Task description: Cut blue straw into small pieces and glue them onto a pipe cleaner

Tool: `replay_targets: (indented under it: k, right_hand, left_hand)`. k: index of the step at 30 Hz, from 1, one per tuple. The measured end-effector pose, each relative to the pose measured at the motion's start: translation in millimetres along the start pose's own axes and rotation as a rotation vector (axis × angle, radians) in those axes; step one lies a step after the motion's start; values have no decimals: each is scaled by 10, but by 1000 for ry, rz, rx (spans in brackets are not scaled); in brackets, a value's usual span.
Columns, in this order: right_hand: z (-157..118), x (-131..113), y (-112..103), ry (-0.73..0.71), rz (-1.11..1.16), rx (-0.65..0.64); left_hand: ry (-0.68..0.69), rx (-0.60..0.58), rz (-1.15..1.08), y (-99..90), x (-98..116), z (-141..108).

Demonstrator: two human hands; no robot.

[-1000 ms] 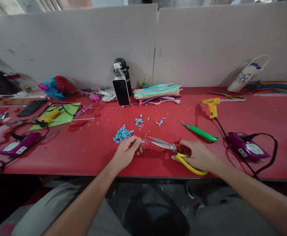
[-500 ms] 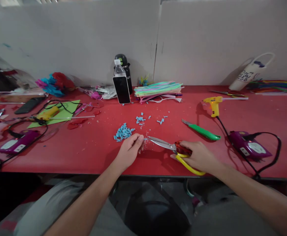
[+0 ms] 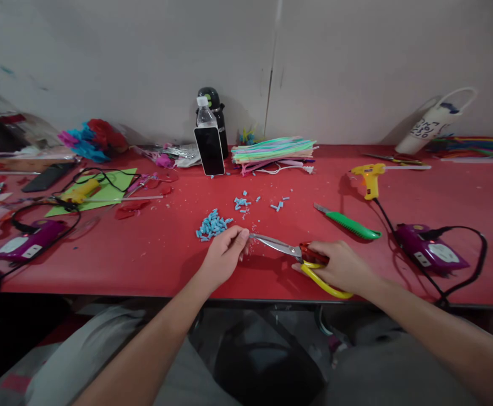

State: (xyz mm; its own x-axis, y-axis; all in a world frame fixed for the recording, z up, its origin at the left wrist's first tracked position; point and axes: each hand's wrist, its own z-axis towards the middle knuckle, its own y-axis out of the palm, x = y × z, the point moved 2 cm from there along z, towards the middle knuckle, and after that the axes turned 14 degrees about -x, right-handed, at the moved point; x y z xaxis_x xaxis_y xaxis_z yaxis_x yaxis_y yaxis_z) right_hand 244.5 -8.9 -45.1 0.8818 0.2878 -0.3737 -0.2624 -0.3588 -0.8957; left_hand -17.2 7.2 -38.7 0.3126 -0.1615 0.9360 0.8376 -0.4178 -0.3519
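My left hand (image 3: pixel 225 255) is closed in a pinch at the front middle of the red table, just right of a pile of short blue pieces (image 3: pixel 212 225). A small blue piece is pinched in its fingertips, mostly hidden by them now. In my right hand (image 3: pixel 342 266) are scissors (image 3: pixel 276 245) with yellow and red handles. Their blade tips reach the left fingertips and look nearly closed. Behind them lie smaller groups of blue pieces (image 3: pixel 241 203) and pale crumbs.
A green utility knife (image 3: pixel 351 224) lies right of the scissors, near a yellow glue gun (image 3: pixel 371 180) and a purple power box (image 3: pixel 430 251) with cable. Behind stand a phone (image 3: pixel 209 151), bottles and a bundle of pastel pipe cleaners (image 3: pixel 274 151). More tools and paper clutter the left.
The scissor blades have come together at my left fingertips, and the blue tip that showed there is now hardly visible. The view has shifted slightly; both hands stay in place.
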Motion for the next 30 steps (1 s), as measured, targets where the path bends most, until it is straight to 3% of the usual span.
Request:
replay_targets:
  k: [30]
  right_hand:
    - [22,32,13,13,-10,14]
  left_hand:
    - [-3,36,65,-12,-34,-8]
